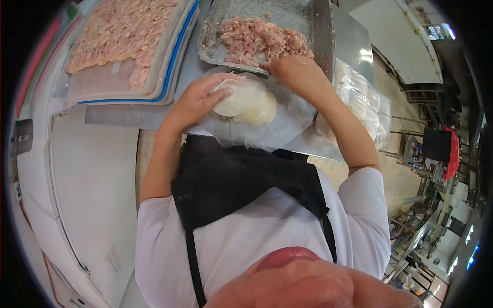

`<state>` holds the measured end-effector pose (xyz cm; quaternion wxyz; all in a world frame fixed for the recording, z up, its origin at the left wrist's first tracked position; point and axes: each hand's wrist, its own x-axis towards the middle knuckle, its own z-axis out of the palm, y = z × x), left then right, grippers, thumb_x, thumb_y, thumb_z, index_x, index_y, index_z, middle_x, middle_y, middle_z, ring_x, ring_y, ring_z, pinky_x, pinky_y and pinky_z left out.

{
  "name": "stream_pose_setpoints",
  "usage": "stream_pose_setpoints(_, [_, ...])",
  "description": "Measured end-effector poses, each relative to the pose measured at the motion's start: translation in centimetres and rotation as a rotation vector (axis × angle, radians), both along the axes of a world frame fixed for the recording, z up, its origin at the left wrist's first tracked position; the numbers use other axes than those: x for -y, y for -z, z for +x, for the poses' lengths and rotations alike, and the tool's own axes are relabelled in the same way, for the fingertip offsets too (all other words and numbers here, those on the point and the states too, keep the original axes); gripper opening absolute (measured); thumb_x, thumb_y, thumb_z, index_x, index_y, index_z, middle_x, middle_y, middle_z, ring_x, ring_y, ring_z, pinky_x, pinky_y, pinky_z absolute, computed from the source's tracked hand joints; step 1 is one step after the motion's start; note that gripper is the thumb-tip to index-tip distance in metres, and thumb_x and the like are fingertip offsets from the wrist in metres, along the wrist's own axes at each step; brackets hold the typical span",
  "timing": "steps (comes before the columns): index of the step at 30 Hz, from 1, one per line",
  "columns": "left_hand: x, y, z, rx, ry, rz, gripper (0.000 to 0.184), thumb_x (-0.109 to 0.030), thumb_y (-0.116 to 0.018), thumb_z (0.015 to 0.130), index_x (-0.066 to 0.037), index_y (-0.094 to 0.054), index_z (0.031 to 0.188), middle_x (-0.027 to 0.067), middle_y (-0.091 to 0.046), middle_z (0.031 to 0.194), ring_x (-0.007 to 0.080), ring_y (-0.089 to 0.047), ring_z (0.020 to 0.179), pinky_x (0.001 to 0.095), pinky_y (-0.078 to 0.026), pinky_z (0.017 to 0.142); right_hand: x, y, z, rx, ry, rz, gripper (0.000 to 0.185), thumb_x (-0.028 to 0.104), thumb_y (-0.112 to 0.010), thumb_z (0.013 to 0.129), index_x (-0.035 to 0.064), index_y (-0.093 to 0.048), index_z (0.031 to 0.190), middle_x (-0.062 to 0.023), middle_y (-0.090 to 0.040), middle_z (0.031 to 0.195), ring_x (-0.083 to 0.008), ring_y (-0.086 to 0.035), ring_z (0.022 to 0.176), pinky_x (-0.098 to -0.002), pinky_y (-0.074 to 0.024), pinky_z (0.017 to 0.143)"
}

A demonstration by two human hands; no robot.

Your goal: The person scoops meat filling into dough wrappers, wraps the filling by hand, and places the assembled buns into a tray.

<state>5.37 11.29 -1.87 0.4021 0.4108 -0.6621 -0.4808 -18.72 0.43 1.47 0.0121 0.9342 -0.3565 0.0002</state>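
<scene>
Resting on clear plastic (272,136) on a steel worktop (115,116), pale round wrappers (252,109) are held by the loosely curled left hand (203,97). The bent right hand (295,73) is at the near rim of a tray (295,11) of minced meat (262,41), fingertips hidden, grip impossible to tell. The tray's far end is cropped; the cluttered room (447,205) blurs rightward.

Metal tray (226,63) beyond right hand (292,74): smeared, shiny. Minced meat (264,41) in it: rough, moist. Round wrappers (244,105) at left hand (205,97): thin, smooth, mostly matt. Table (120,115) under both: smooth metal, dull sheen. Plastic bag (367,102) right of right hand: glossy, crinkled. Apron (246,187) below hands: matt cloth.
</scene>
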Motion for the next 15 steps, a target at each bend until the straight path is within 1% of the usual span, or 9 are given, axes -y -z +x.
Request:
stream_pose_setpoints(1, [0.0,0.2,-0.1,-0.041,0.026,0.016,0.028,-0.015,-0.051,0.094,-0.002,-0.058,0.118,0.0081,-0.06,0.116,0.0178,-0.054,0.109,0.0287,-0.039,0.095,0.4,0.3,-0.6,0.132,0.011,0.149,0.034,0.034,-0.054,0.091,0.003,-0.069,0.088,-0.0151,-0.062,0.069,-0.0279,-0.06,0.063,-0.0378,-0.0473,0.061])
stream_pose_setpoints(3, [0.1,0.9,-0.6,-0.292,-0.02,0.229,0.03,-0.015,-0.051,0.093,-0.001,-0.057,0.119,0.0093,-0.061,0.115,0.021,-0.056,0.107,0.031,-0.041,0.095,1.3,0.2,-2.6,0.394,0.029,0.441,0.033,0.033,-0.054,0.092,0.0029,-0.069,0.093,-0.0102,-0.06,0.064,-0.0203,-0.057,0.057,-0.0329,-0.045,0.057])
stream_pose_setpoints(4, [0.3,1.1,-0.9,-0.42,-0.042,0.337,0.031,-0.016,-0.051,0.093,0.0,-0.056,0.12,0.0099,-0.061,0.114,0.0226,-0.057,0.106,0.0321,-0.042,0.095,1.3,-0.1,-3.2,0.471,0.111,0.541,0.032,0.033,-0.054,0.093,0.0035,-0.069,0.095,-0.0069,-0.059,0.063,-0.0165,-0.054,0.057,-0.0303,-0.0431,0.055])
stream_pose_setpoints(6, [1.3,0.8,-2.1,-0.773,-0.158,0.458,0.034,-0.014,-0.049,0.093,0.004,-0.052,0.122,0.0136,-0.059,0.117,0.0245,-0.055,0.11,0.0344,-0.041,0.099,1.1,-1.1,-4.0,0.62,0.272,0.74,0.031,0.032,-0.055,0.093,0.0047,-0.069,0.099,-0.0005,-0.057,0.061,-0.0088,-0.047,0.055,-0.0251,-0.0392,0.053])
stream_pose_setpoints(7, [1.9,0.4,-2.9,-0.95,-0.215,0.52,0.036,-0.014,-0.048,0.094,0.006,-0.05,0.124,0.0155,-0.058,0.119,0.0255,-0.054,0.112,0.0355,-0.04,0.101,0.7,-2.0,-3.9,0.744,0.288,0.77,0.031,0.033,-0.055,0.093,0.0053,-0.069,0.099,0.0012,-0.056,0.062,-0.0072,-0.046,0.056,-0.0235,-0.038,0.052])
stream_pose_setpoints(9, [4.1,-1.4,-4.7,-1.1,-0.286,0.462,0.038,-0.016,-0.044,0.096,0.006,-0.046,0.126,0.0179,-0.054,0.124,0.0269,-0.051,0.118,0.0381,-0.036,0.106,-0.3,-3.5,-3.2,0.997,0.322,0.825,0.032,0.035,-0.056,0.093,0.0066,-0.07,0.099,0.0045,-0.055,0.064,-0.0039,-0.044,0.056,-0.0205,-0.0355,0.051])
stream_pose_setpoints(12, [6.8,-4.7,-7.0,-1.26,-0.294,0.328,0.043,-0.024,-0.038,0.098,0.006,-0.042,0.129,0.0188,-0.05,0.128,0.0293,-0.046,0.123,0.0433,-0.033,0.109,-0.7,-3.3,-1.9,1.067,0.254,0.82,0.031,0.033,-0.057,0.093,0.0047,-0.068,0.101,0.0041,-0.055,0.067,-0.0049,-0.044,0.056,-0.0202,-0.0352,0.051])
stream_pose_setpoints(13, [7.6,-5.2,-7.3,-1.302,-0.278,0.276,0.045,-0.027,-0.035,0.099,0.006,-0.041,0.129,0.0187,-0.049,0.129,0.0301,-0.045,0.124,0.0453,-0.032,0.109,-0.7,-2.6,-1.6,0.984,0.264,0.728,0.03,0.031,-0.057,0.093,0.0052,-0.068,0.104,0.0009,-0.056,0.068,-0.0065,-0.047,0.059,-0.0221,-0.0377,0.053])
stream_pose_setpoints(15, [8.6,-5.1,-7.1,-1.446,-0.268,0.301,0.05,-0.036,-0.033,0.098,0.005,-0.046,0.123,0.021,-0.05,0.125,0.0327,-0.047,0.119,0.0461,-0.034,0.106,-1.0,-0.9,-1.6,0.815,0.289,0.546,0.029,0.029,-0.056,0.093,0.0062,-0.067,0.108,-0.0055,-0.059,0.07,-0.0096,-0.052,0.065,-0.0258,-0.0425,0.058])
